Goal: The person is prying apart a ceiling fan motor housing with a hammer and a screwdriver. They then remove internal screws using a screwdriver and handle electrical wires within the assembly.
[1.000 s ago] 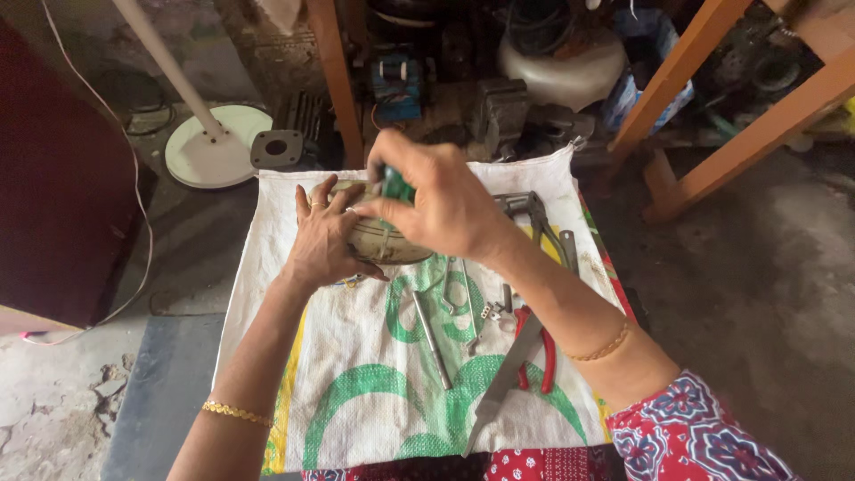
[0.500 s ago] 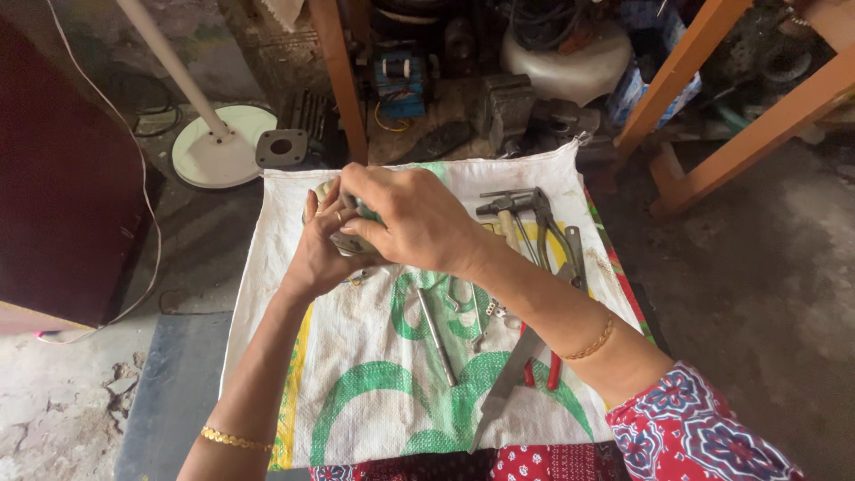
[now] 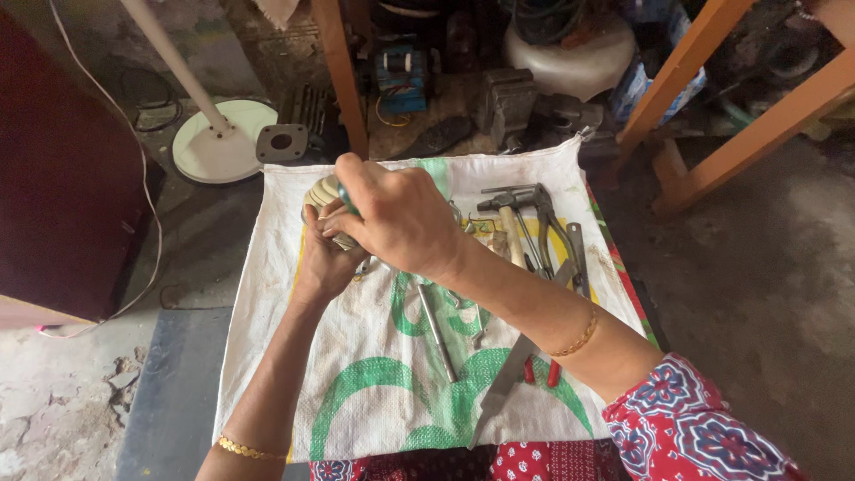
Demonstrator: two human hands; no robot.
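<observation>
Now both hands sit a little further left and nearer the sack's far edge than half a second ago: the left hand [image 3: 325,258] cups a round, pale ribbed part [image 3: 322,194] from below, and the right hand [image 3: 396,218] is closed over its top around a dark green handle [image 3: 346,200], of which only a stub shows. So little of either shows that I cannot tell which way the part's long axis runs. It is held above the far left of the white sack [image 3: 267,356], with a metal rod [image 3: 437,331] nearer and a hammer [image 3: 508,218] and pliers [image 3: 554,223] to the right.
</observation>
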